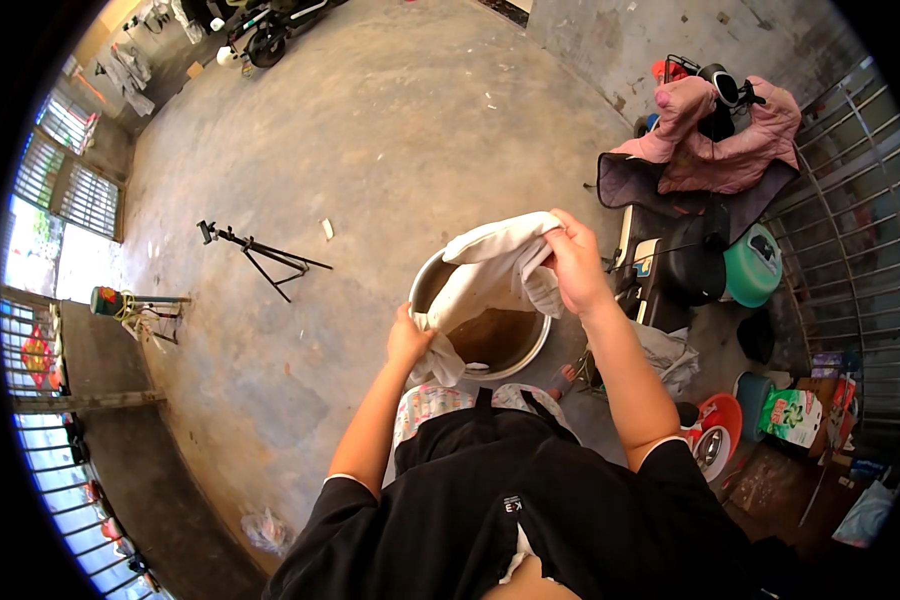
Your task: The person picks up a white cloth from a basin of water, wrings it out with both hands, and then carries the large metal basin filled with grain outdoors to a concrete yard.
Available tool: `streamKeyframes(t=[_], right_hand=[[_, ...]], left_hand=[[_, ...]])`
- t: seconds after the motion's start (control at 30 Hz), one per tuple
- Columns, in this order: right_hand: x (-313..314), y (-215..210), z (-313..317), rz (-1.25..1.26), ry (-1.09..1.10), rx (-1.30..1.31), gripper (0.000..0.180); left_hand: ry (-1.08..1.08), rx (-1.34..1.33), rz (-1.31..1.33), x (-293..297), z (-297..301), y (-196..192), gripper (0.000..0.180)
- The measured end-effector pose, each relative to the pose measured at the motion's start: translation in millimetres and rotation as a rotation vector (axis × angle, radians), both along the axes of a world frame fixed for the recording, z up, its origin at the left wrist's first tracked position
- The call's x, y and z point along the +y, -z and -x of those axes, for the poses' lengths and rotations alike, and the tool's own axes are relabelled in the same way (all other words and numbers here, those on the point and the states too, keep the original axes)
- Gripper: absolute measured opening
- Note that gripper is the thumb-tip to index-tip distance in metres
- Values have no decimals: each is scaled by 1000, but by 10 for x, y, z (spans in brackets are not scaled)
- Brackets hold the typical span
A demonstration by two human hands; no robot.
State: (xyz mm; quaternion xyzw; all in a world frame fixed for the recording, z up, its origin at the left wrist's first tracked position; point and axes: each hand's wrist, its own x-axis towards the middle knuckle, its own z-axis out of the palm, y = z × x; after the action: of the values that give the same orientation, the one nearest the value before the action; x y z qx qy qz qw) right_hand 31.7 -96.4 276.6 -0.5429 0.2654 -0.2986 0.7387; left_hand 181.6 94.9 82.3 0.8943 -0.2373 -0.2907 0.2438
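A white cloth (490, 262) is stretched between my two hands above a round metal basin (536, 352). Brownish water (498, 338) shows in the basin below the cloth. My left hand (408, 340) grips the lower left end, with a bunched part hanging down beside the basin's rim. Higher up on the right, my right hand (577, 262) is closed on the other end, and a fold droops under its fingers. The cloth hides much of the basin's inside.
A black tripod (265, 258) stands on the concrete floor (370, 130) to the left. At right is a scooter draped with a pink quilted cover (715, 140), near a green tub (753, 265). A red basin (725, 425) and a detergent bag (792, 417) lie nearer me.
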Motion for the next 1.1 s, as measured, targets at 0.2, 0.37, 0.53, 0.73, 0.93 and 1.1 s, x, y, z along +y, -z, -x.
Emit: streamKeyframes(t=[0.2, 0.37, 0.53, 0.73, 0.93, 1.1], right_hand=[[38, -351, 51, -13, 11, -111, 17], [-41, -306, 134, 30, 103, -143, 17], [-292, 274, 366, 148, 194, 126, 9], [8, 759, 311, 633, -157, 601, 49], [258, 1414, 24, 1060, -235, 848, 38], [204, 1598, -154, 898, -231, 657, 16]], left_hand=[[231, 25, 53, -327, 24, 272, 66], [214, -35, 64, -615, 46, 236, 26], [258, -74, 191, -674, 196, -51, 27], [275, -88, 342, -783, 363, -136, 28], [274, -158, 299, -739, 331, -396, 27], [278, -142, 265, -494, 169, -504, 27]])
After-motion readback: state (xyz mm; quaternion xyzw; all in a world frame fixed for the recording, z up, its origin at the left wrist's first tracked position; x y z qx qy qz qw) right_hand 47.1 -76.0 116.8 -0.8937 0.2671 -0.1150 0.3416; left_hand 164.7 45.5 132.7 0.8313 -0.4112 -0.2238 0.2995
